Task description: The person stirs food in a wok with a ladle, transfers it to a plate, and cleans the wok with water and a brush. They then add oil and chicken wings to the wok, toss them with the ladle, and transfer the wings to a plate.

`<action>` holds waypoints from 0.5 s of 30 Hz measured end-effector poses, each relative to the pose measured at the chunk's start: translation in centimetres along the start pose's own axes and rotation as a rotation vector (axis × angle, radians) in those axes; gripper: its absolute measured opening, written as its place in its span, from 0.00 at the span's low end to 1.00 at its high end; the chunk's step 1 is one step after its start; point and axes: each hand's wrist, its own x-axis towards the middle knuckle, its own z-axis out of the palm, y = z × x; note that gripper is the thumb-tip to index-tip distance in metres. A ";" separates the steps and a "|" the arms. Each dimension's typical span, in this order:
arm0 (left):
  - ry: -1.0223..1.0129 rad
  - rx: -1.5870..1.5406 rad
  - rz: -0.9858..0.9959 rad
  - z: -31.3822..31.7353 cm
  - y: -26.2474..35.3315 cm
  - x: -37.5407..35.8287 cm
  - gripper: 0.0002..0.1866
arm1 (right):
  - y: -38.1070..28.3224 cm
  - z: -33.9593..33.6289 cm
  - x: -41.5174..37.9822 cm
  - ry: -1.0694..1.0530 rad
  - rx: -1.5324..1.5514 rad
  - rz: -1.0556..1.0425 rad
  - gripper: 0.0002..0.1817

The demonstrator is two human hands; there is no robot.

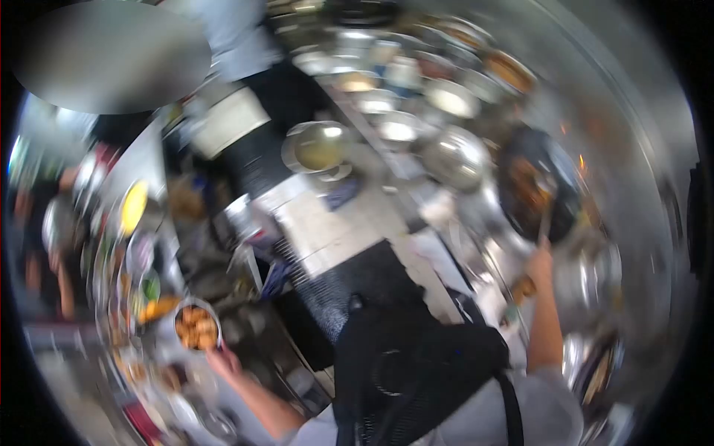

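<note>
My left hand (224, 361) is closed on the near rim of a round metal bowl (218, 316) over the left counter. Orange-brown chunks (196, 328) fill the bowl. On the far right, my right hand (541, 260) grips the handle of a ladle (547, 217) that reaches into a black wok (513, 215). Reddish-brown food (526, 182) lies in the wok around the ladle's blurred head. A second wooden-ended handle (523, 288) sits just left of my right wrist. Motion blur hides the finer detail of both hands.
Orange flames (581, 162) show beside the wok. A shiny metal bowl (456, 157) and several seasoning containers (451, 98) line the stove side. A pot of yellowish liquid (320, 147) stands beyond the tiled floor (346, 230). Another person (234, 37) stands at the far end.
</note>
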 end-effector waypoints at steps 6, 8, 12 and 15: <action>-0.524 0.209 -0.223 11.5 -6.6 -10.6 0.07 | -5.7 -11.4 -2.9 -0.378 0.973 0.492 0.32; -0.714 0.243 -0.314 18.5 -8.4 -16.4 0.10 | -3.5 -11.0 -1.1 -0.388 1.444 0.621 0.32; -1.163 0.224 -0.517 31.6 -13.3 -27.6 0.19 | 3.1 -2.4 0.2 0.092 0.387 0.106 0.34; -1.348 0.327 -0.522 40.0 -17.2 -37.1 0.19 | 5.1 -7.4 -2.1 -0.036 0.202 0.222 0.37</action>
